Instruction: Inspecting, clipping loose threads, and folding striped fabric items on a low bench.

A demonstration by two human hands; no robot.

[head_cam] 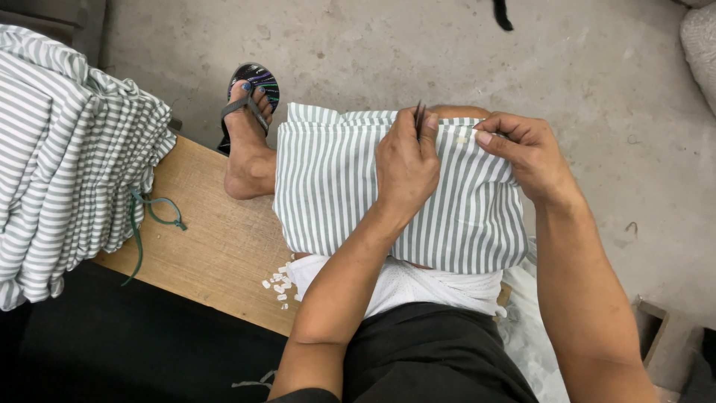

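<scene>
The person is sitting with a folded striped cloth [350,186] lying over the raised knee, one foot [246,149] in a sandal resting at the end of the wooden tabletop [209,246]. The left hand [406,168] is pressing down on the upper part of the cloth, its grip closed around a thin dark tool [419,118], perhaps a snip or tweezer; only the tip is showing above the fingers, so its kind cannot be told. The right hand [522,153] is pinching the cloth's top edge, thumb and fingers together on the fold, just beside a small pale tag [462,139] sitting on the stripes between the two hands.

The work in hand seems to be picking at that tag or the threads around it. Doing it well probably means the right hand is keeping the edge pulled flat and taut, while the left is bringing the tool's tip in low and close to the tag, so that only the tag or thread is being caught and not the weave. Holding the cloth steady on the knee should be helping too.

A tall stack [67,157] of the same striped cloth is sitting at the far left of the tabletop, with a green cord [153,216] hanging from it. Small white bits [277,286] are lying scattered on the wood near the person's lap.
</scene>
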